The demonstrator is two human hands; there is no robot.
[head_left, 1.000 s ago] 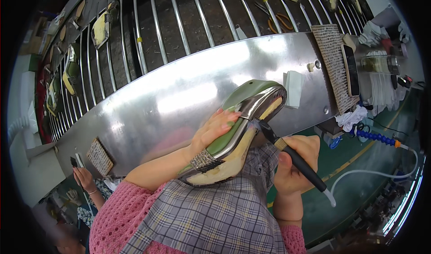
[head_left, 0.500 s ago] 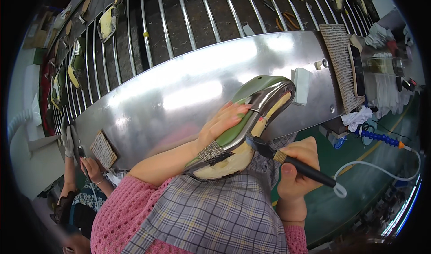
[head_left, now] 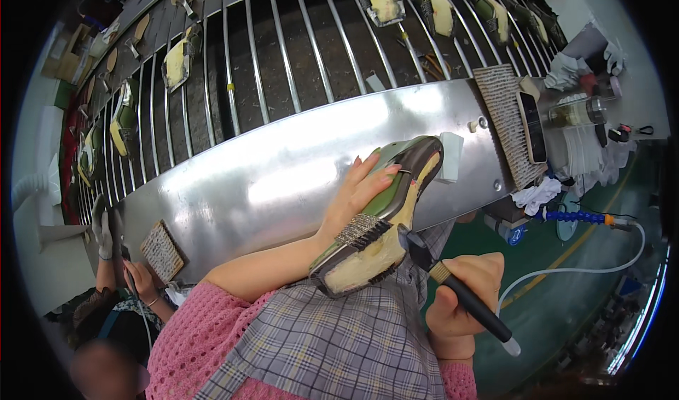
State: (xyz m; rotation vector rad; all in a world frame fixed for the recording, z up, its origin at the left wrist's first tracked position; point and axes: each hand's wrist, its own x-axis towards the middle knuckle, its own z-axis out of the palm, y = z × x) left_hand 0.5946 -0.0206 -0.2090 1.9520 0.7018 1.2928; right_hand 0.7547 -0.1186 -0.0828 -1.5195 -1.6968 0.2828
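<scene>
Risk first. The shoe (head_left: 391,205) sits under and just right of my left hand (head_left: 357,195), which alone appears to steady it. If those fingers slacken, I judge it could roll, and the tip of the black-handled tool (head_left: 470,302) could skid off the pale underside onto the green upper or the glittery strap (head_left: 362,229). Too steep a push from my right hand (head_left: 467,294) might do likewise. The pale tube (head_left: 574,269), looping out beyond my right hand, could drag on the handle if it snagged. Tip seems against the underside; pressure, can't tell.

Pose. Left: grasping the shoe, palm over the green side, fingers slanting up and right; thumb hidden. Forearm crosses from lower left, above the plaid apron (head_left: 332,336). Right: fingers and thumb wrapped round the tool, wrist below, handle slanting up-left toward the shoe. Metal table (head_left: 283,188) lies beyond my left hand.
</scene>
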